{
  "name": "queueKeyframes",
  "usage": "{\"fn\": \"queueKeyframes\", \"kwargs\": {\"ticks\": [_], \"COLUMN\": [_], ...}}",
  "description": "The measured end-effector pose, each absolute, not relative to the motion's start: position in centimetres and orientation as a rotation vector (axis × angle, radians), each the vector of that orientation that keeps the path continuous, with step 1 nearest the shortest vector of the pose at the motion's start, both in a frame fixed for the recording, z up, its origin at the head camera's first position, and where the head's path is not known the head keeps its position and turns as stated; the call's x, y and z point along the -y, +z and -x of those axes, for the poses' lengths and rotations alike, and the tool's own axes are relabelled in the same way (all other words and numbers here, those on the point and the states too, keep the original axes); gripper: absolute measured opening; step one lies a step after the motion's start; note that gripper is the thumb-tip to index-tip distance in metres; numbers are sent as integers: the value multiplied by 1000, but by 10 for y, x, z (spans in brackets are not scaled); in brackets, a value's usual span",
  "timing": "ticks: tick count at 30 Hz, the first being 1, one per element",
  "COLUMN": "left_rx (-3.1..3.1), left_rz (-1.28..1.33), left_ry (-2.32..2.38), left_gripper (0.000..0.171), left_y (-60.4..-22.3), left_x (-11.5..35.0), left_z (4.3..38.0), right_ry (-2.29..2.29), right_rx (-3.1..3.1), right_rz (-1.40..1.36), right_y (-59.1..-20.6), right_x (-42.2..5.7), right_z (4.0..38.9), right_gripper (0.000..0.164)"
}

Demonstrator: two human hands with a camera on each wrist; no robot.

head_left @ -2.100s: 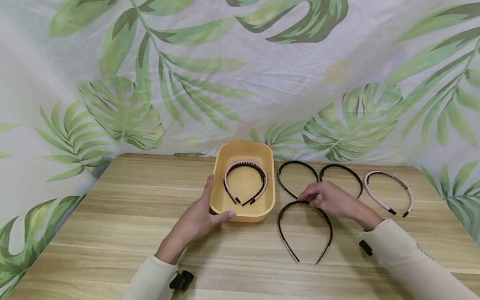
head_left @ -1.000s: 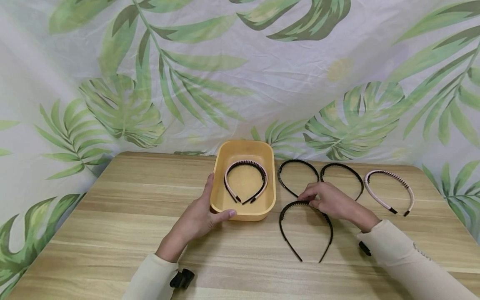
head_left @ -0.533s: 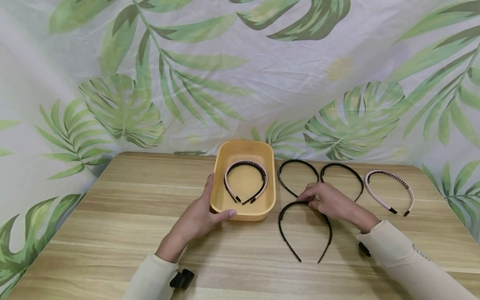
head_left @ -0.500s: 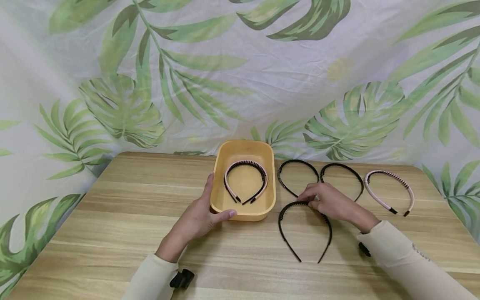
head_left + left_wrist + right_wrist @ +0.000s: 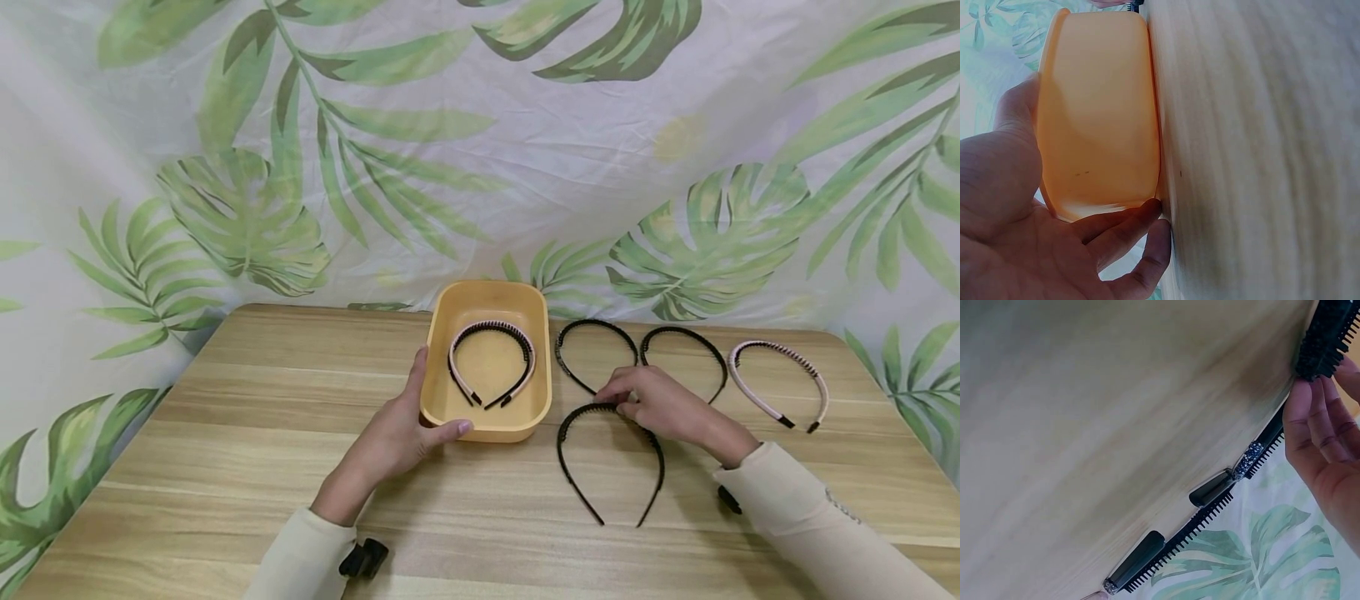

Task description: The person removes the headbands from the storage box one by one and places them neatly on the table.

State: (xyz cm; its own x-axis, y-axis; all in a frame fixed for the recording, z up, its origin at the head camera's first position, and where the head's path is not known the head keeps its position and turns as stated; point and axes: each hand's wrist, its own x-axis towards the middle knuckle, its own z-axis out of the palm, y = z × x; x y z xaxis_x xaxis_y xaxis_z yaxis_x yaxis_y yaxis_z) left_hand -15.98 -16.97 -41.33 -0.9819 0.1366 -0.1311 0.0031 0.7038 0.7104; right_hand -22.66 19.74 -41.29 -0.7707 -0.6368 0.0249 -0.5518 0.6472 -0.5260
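Note:
In the head view my left hand (image 5: 386, 437) grips the near left corner of a yellow plastic bin (image 5: 546, 400), its thumb over the near rim. The left wrist view shows its fingertips low on the bin's outer wall (image 5: 1100, 106), close to the tabletop. Inside the bin lie a pink headband (image 5: 457, 379) and a black headband (image 5: 517, 392), nested together. To the right, my right hand (image 5: 663, 404) pinches a toothed black headband (image 5: 562, 427) by its crown, its two ends pointing towards me. The right wrist view has the held headband's dark, toothed band (image 5: 1322, 344) at the fingertips.
Behind the right hand lie two more black headbands, one (image 5: 592, 322) beside the bin and another (image 5: 686, 333) farther right. A pink headband (image 5: 813, 379) with black tips rests at the far right. The wooden table (image 5: 247, 467) ends at a leaf-patterned cloth (image 5: 390, 183).

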Motion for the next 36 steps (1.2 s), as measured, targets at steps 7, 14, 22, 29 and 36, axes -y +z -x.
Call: {"fn": "queueKeyframes", "kwargs": {"ticks": [7,14,22,29,36], "left_rx": [-2729,-2721,-2725,-2730,-2731], "left_rz": [-110,-92,-102,-104,-118], "left_ry": [1152,1157,1153,1149,1158], "left_gripper": [126,126,125,125,125], "left_y": [-413,-414,-413,-415,-413], "left_x": [170,169,170,169,169], "left_z": [160,161,160,161,160], "right_ry": [-796,-800,-822,-846,-908], "right_rx": [-2717,-2735,-2749,-2770,-2780], "right_rz": [994,971,986,990,990], "right_y": [-410,-411,-407,-405,-404], "right_x": [-198,-199,-195,-191,-184], "right_z": [226,226,224,224,224], "right_gripper": [30,28,24,22,20]}}
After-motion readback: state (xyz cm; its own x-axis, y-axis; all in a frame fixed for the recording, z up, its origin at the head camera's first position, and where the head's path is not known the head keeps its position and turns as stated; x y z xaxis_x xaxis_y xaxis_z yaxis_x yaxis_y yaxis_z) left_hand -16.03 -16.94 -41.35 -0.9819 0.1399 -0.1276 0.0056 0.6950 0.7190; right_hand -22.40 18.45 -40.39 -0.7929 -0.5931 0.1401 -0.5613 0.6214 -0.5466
